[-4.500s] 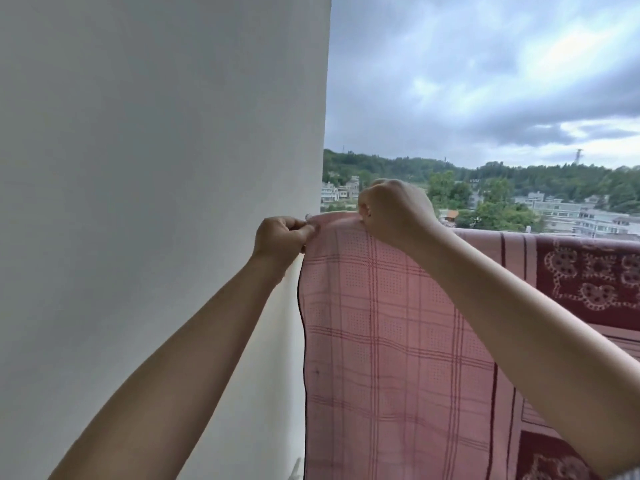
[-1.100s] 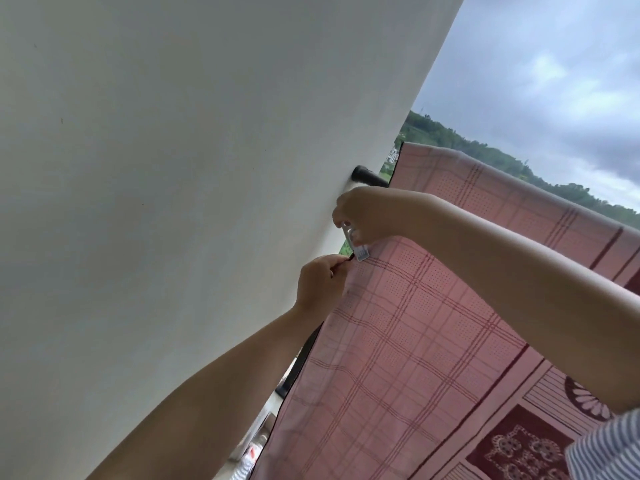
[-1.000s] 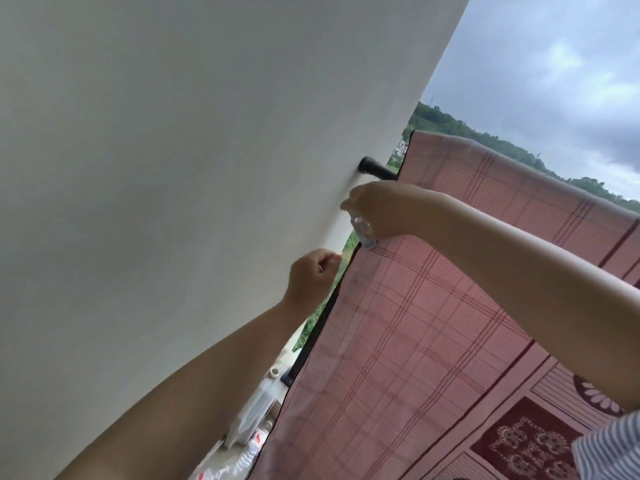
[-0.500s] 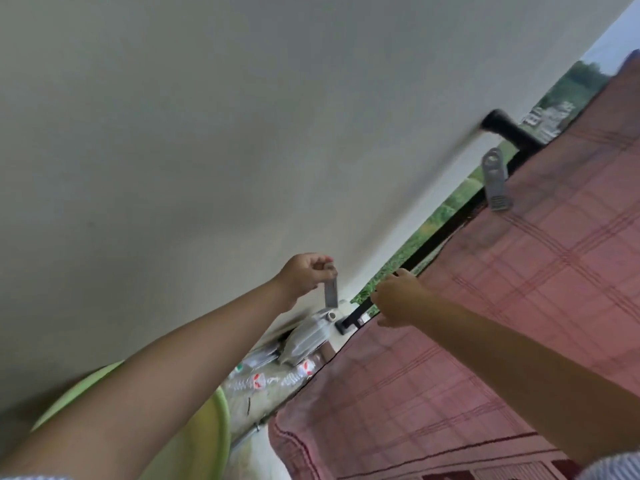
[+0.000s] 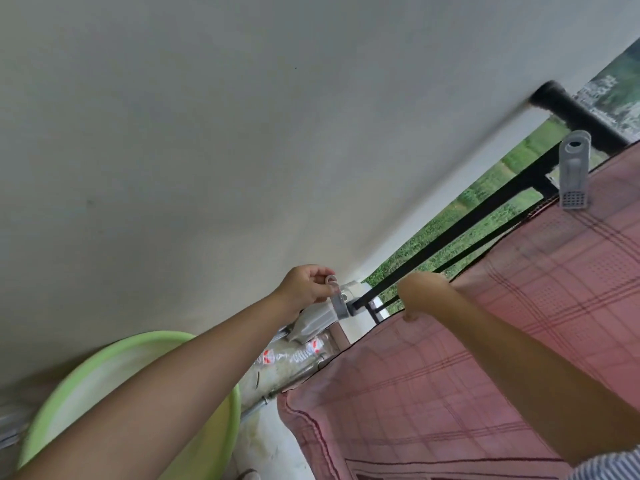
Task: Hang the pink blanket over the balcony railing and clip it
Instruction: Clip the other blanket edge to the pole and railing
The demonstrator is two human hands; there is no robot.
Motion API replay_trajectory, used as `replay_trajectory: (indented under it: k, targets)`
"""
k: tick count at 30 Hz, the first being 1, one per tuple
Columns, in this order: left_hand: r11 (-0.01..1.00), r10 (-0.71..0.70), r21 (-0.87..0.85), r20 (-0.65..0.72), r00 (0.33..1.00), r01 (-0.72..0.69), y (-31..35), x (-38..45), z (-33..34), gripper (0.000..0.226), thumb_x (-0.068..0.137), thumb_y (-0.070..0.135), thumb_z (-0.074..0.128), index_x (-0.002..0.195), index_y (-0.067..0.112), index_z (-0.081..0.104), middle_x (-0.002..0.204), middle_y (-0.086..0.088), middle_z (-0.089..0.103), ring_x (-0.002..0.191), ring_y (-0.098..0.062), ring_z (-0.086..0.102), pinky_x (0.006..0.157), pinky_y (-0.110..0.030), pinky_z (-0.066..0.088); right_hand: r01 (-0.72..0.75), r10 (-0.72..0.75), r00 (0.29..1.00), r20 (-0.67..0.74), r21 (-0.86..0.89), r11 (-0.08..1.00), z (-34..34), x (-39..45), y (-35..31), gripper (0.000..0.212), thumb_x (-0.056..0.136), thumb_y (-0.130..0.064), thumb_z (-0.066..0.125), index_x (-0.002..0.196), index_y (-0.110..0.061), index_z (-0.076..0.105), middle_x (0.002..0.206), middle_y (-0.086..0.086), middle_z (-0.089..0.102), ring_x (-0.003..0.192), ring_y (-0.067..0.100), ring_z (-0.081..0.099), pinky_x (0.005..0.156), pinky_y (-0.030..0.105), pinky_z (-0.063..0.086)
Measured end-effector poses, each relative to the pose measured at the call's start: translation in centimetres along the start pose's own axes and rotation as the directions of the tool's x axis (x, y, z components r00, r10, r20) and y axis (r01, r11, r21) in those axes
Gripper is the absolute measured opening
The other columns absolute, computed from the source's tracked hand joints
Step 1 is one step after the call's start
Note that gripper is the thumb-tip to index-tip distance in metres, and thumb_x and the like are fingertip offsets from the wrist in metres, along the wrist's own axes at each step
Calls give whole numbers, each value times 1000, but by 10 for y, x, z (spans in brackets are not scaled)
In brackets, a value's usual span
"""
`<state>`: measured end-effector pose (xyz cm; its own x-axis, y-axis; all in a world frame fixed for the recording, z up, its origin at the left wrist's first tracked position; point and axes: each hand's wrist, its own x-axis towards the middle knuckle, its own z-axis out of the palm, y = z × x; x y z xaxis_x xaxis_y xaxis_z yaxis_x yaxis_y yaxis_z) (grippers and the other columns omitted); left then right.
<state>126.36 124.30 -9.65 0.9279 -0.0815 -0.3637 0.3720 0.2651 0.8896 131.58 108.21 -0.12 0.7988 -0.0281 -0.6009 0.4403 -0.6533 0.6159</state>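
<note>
The pink checked blanket [image 5: 519, 306] hangs over the black balcony railing [image 5: 460, 220], its left edge close to the wall. A grey clip [image 5: 574, 171] grips the blanket's edge near the top rail at upper right. My left hand [image 5: 306, 287] pinches a second grey clip [image 5: 336, 301] lower down, just left of the railing bars. My right hand [image 5: 420, 292] grips the blanket's left edge at about the same height, a short way right of the held clip.
A plain white wall [image 5: 242, 133] fills the left and top. A light green basin [image 5: 114, 382] sits below my left arm. Plastic bottles and pipes [image 5: 294, 355] lie on the floor by the wall. Grass shows beyond the bars.
The view tilted downward. My right hand left the upper clip fastened on the blanket and dropped to its lower edge. My left hand came down holding another clip.
</note>
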Motion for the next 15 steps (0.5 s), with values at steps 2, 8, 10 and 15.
replay_trajectory:
  k: [2,8,10,15]
  targets:
    - [1000,0,-28,12,1000,0,-5,2,4,34,78,-15,57,109,0,54,78,0,57,72,-9,55,62,-13,51,-7,7,1000,-13,27,1000,0,4,-2,43,85,-24,61,121,-5,48,120,5,57,108,23,57,95,33,47]
    - [1000,17,-14,6,1000,-17,-32,2,3,39,75,-19,59,112,-7,55,75,4,57,68,-2,54,60,-3,48,85,-85,992,-95,-10,996,-1,4,-10,23,86,0,44,105,-3,58,105,7,61,82,16,57,85,28,53]
    - [1000,31,1,5,1000,-31,-38,3,-2,41,72,-16,64,112,-9,56,76,5,58,68,-1,57,64,-5,49,134,-144,974,-175,-70,989,1,-4,-13,27,86,3,40,104,-4,58,109,6,61,83,14,53,92,29,46]
    - [996,75,-43,25,997,-73,-46,2,-4,36,70,-19,65,105,-13,58,66,11,66,52,11,62,61,-4,52,295,-405,609,-682,-279,914,37,-10,-1,14,52,4,57,51,-10,62,57,0,63,51,11,54,60,30,55]
